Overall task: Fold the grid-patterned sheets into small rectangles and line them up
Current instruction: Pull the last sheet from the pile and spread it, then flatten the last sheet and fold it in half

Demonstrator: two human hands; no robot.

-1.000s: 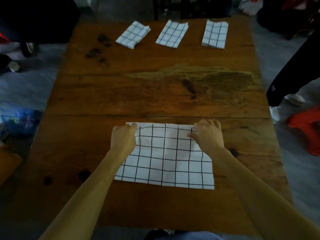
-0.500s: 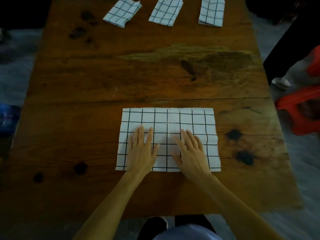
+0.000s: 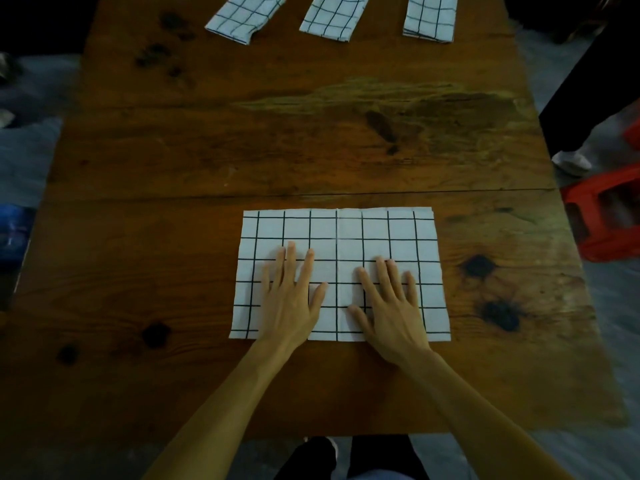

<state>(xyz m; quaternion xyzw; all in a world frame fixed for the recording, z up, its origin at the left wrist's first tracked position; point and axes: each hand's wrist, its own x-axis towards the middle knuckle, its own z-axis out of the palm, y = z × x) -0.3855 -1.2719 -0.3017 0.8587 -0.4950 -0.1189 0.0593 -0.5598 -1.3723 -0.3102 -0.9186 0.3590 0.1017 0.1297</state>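
Note:
A white sheet with a black grid [image 3: 346,230] lies flat near the front edge of the wooden table [image 3: 173,237], folded into a wide rectangle. My left hand [image 3: 291,299] presses flat on its left half with fingers straight and spread. My right hand [image 3: 391,303] presses flat on its right half the same way. Three small folded grid sheets sit in a row at the far edge: one at the left [image 3: 244,15], one in the middle [image 3: 332,17], one at the right [image 3: 429,17], all partly cut off by the frame.
A red plastic stool [image 3: 602,213] stands on the floor at the table's right. Another person's dark trouser leg and white shoe [image 3: 571,161] are at the right side. A blue object [image 3: 14,233] lies on the floor at the left.
A second ago my hands held the sheet's far corners; they then laid it down and moved back onto its near half, pressing flat. The view has tilted down.

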